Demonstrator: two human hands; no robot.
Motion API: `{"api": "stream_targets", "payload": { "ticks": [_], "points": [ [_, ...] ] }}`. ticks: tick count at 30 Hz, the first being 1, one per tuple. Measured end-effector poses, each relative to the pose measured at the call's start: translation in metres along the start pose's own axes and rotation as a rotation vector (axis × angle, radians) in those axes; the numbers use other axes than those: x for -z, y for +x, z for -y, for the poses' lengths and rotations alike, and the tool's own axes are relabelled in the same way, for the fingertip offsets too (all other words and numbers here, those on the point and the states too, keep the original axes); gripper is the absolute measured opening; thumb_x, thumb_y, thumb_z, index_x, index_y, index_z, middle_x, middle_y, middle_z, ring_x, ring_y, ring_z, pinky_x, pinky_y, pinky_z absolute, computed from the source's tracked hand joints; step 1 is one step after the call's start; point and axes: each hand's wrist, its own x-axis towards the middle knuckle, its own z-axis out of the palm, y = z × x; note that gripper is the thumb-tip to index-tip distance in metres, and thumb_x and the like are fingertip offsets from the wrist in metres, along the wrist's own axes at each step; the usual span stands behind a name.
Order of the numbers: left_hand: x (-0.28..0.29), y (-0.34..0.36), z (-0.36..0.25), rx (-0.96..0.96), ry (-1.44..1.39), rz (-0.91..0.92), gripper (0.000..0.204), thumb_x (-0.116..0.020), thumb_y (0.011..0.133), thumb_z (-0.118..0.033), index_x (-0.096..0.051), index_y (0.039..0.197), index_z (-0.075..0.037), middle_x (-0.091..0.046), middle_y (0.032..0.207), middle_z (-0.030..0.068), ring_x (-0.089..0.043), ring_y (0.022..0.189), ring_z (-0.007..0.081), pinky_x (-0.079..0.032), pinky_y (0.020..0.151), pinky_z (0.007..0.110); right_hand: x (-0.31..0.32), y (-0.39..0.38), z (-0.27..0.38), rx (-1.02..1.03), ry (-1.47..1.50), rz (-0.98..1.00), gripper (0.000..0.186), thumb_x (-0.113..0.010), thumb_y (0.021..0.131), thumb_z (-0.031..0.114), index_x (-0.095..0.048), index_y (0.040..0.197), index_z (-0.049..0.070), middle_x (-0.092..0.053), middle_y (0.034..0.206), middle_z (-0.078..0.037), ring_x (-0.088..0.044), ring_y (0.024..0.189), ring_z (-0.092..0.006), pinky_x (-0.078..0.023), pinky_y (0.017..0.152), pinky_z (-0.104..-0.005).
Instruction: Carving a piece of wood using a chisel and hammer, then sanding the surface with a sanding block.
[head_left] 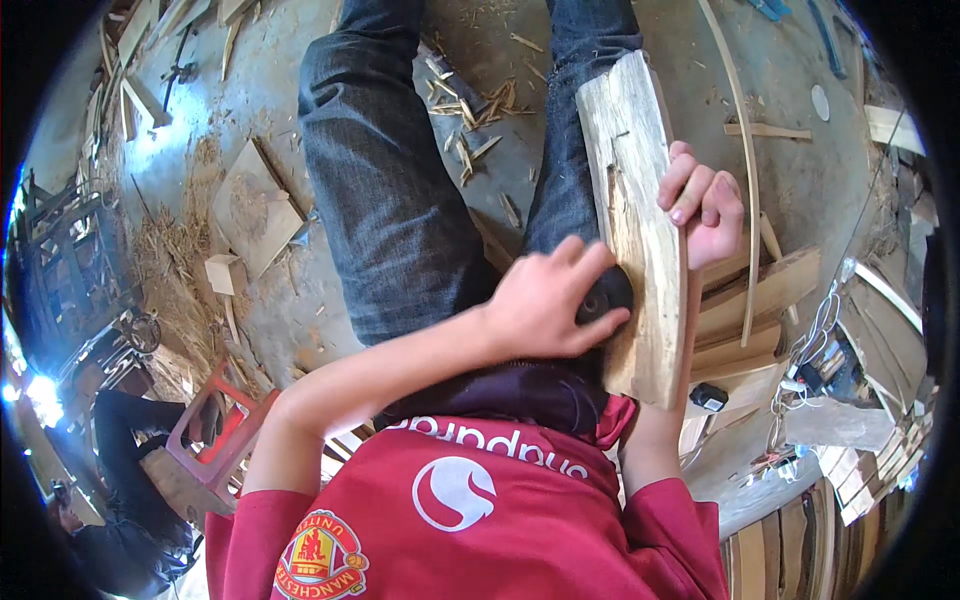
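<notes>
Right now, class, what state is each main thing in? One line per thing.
Left hand: thumb and fingers around a dark round object.
Dark round object: held, partly hidden.
Right hand: closed on the right edge of the wooden board.
Wooden board: held, rough-surfaced.
Wood slivers: loose, scattered on the floor.
Pale panel: lying on the floor.

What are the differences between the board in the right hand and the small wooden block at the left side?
The board is long, while the small block is short and boxy. The board's face is streaked and cracked; the small block's visible faces look plainer. The right hand grips the board, whereas no hand touches the small block. Both are pale wood.
</notes>
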Motion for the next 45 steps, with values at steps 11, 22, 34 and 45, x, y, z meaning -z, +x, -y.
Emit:
{"api": "stream_targets", "payload": {
  "ticks": [11,22,34,45],
  "points": [
    [0.008,0.037,0.015,0.094,0.028,-0.068,0.044,-0.075,0.082,-0.037,-0.054,0.103,-0.006,-0.062,0.088,0.0212,-0.063,0.079,0.042,-0.053,0.07,0.048,0.011,-0.006,0.0,-0.021,0.05,-0.035,0.037,-0.04,0.092,0.019,-0.029,0.057,0.018,-0.044,0.046,-0.006,-0.045,0.05,-0.0189,-0.037,0.088,-0.0389],
    [0.025,0.05,0.013,0.15,0.168,-0.107,0.042,-0.077,0.08,-0.035,-0.055,0.103,-0.007,-0.06,0.09,0.0185,-0.064,0.079,0.0388,-0.053,0.066,0.046,-0.003,-0.003,0.001,-0.034,0.025,-0.048,0.037,-0.041,0.09,0.014,-0.027,0.056,0.017,-0.045,0.046,-0.007,-0.045,0.048,-0.0194,-0.037,0.084,-0.0409],
    [0.033,0.062,0.039,-0.011,0.169,-0.153,0.043,-0.076,0.081,-0.033,-0.055,0.105,-0.005,-0.061,0.092,0.0204,-0.064,0.079,0.0413,-0.053,0.068,0.046,-0.017,0.002,0.0,-0.012,-0.03,0.033,0.037,-0.039,0.092,0.011,-0.028,0.056,0.016,-0.044,0.046,-0.007,-0.043,0.046,-0.0176,-0.038,0.073,-0.0364],
    [0.045,0.072,0.046,0.092,0.165,-0.183,0.046,-0.076,0.083,-0.033,-0.053,0.108,-0.002,-0.064,0.096,0.0218,-0.065,0.085,0.0414,-0.053,0.073,0.046,-0.013,0.001,0.0,-0.04,-0.044,0.039,0.036,-0.039,0.091,0.01,-0.028,0.057,0.016,-0.044,0.046,-0.007,-0.045,0.048,-0.018,-0.039,0.089,-0.0398]
  ]
}}
